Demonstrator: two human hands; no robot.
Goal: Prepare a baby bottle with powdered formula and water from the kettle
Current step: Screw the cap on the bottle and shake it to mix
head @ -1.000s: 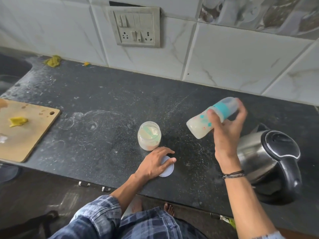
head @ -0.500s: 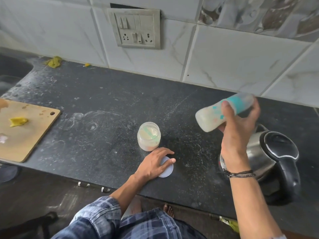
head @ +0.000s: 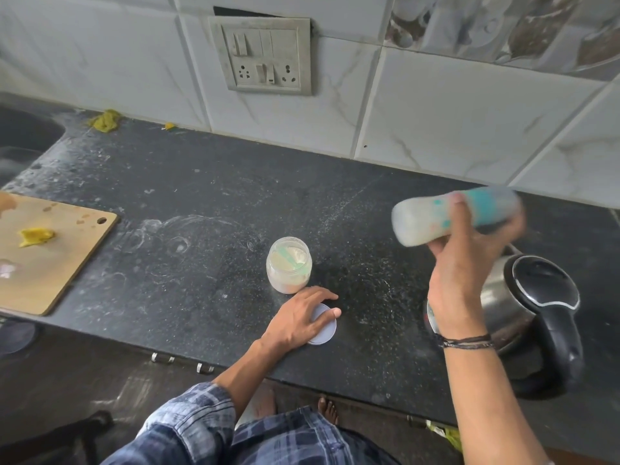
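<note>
Head view.
- Right hand point(head: 466, 263): raised above the tabletop point(head: 201, 203), fingers curled around the baby bottle point(head: 432, 221), which lies near-horizontal, motion-blurred, with milky contents.
- Left hand point(head: 298, 317): fingers relaxed, resting flat on a round lid point(head: 324, 327).
- Formula jar point(head: 288, 265): uncapped, just beyond the left hand.
- Kettle point(head: 533, 297): below and right of the right hand.

On the dark speckled stone bench point(head: 201, 203): open clear plastic powder jar point(head: 289, 265) at centre, round flat pale lid point(head: 323, 330) just before it under the left grip point(head: 302, 320). Steel kettle with black handle point(head: 523, 303) at right, wooden cutting board point(head: 50, 256) far left. Above the kettle, lying sideways in the right grip point(head: 466, 263), a plastic baby bottle point(head: 426, 223).
</note>
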